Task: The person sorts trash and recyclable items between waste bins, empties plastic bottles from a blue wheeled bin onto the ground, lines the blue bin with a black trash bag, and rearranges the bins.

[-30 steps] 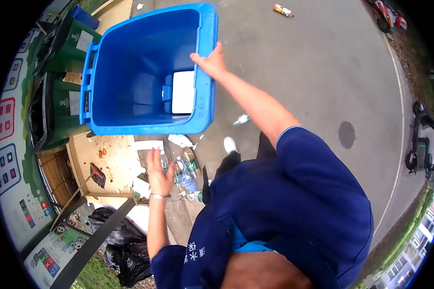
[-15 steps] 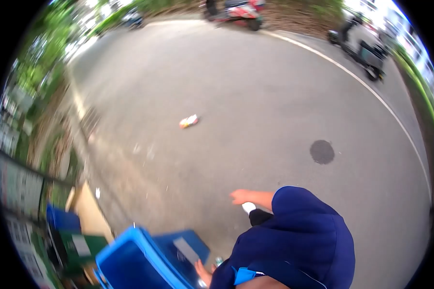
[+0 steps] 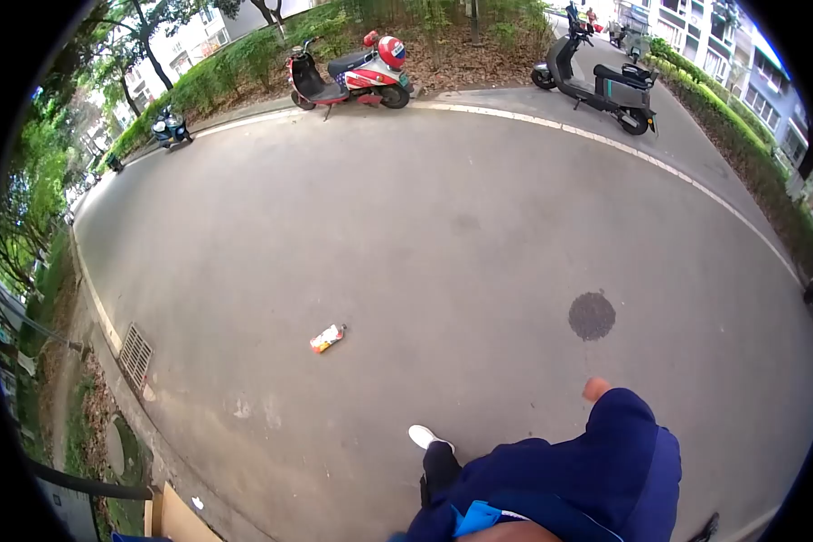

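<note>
My right hand (image 3: 596, 388) shows just past the dark blue sleeve (image 3: 628, 411), above the road surface. It is small and rounded in view, and its fingers cannot be made out. My left hand is out of view. On the asphalt ahead and to the left lies a bottle (image 3: 328, 339) with a white, red and yellow label and a dark cap, apart from my hand. A white shoe (image 3: 425, 437) of mine points forward, below and right of the bottle.
A drain grate (image 3: 135, 355) lies by the left kerb, with a cardboard piece (image 3: 185, 519) at lower left. A round dark patch (image 3: 593, 316) marks the road. A red-white scooter (image 3: 357, 77) and a grey scooter (image 3: 596, 86) stand at the far edge.
The blue bin and my left hand have gone out of view at the bottom. My right hand has moved right. The bottle appears lower and nearer; the view has tilted up.
</note>
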Tool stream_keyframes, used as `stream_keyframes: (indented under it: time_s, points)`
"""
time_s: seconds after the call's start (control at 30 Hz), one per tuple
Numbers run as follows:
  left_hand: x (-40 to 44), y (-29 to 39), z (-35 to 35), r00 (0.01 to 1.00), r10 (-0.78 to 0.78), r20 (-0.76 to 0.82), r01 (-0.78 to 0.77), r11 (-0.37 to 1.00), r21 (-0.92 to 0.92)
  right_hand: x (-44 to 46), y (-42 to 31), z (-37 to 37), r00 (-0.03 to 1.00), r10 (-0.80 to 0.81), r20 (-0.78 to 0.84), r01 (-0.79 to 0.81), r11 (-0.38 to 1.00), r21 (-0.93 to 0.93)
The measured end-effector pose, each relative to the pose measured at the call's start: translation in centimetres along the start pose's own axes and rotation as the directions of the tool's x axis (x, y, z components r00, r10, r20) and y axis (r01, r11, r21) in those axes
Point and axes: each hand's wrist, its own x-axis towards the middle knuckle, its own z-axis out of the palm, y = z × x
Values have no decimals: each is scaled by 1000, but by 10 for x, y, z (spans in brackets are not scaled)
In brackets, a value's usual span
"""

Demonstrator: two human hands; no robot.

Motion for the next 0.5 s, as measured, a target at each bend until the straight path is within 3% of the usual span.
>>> stream_keyframes:
  time_s: [0.03, 0.1, 0.13, 0.2, 0.23, 0.27, 0.3, 0.33, 0.37, 0.4, 0.43, 0.5]
  points:
    - [16, -13, -6, 998, -49, 47, 47, 998, 36, -1, -10, 7, 977, -170, 132, 188, 972, -140]
    - [53, -74, -6, 987, -117, 113, 104, 987, 122, -5, -58, 4, 984, -88, 155, 89, 996, -2]
    - [71, -110, -4, 983, -126, 131, 104, 981, 165, 10, -73, 14, 952, -250, 174, 271, 957, -103]
    - [110, -200, -6, 996, -8, 94, -14, 975, 224, -32, -130, -61, 858, -509, 67, 514, 849, -124]
    - [124, -228, -11, 996, 80, 49, -90, 965, 246, -31, -153, -83, 955, -283, 88, 246, 923, 296]
    - [146, -206, -38, 996, 85, 28, -89, 967, 238, -30, -171, -101, 974, -63, 216, -88, 778, 622]
    - [135, -82, -118, 996, 89, 7, -88, 969, 230, -19, -179, -104, 988, -30, 152, -85, 715, 694]
    - [155, -54, -140, 993, 112, -40, -101, 972, 211, -5, -186, -105, 996, -3, 91, -67, 653, 755]
    - [174, -27, -162, 987, 134, -87, -115, 975, 192, 4, -191, -111, 991, -48, 128, -58, 701, 711]
    - [187, 18, -195, 997, 74, -38, -59, 951, 304, 17, -197, -121, 993, -62, 103, -37, 658, 752]
    - [205, 32, -210, 970, 213, -119, -168, 937, 308, 32, -203, -134, 994, -75, 78, -16, 613, 790]
    - [231, 70, -237, 966, 156, -205, -118, 976, 185, 32, -226, -187, 987, -141, 80, 48, 727, 685]
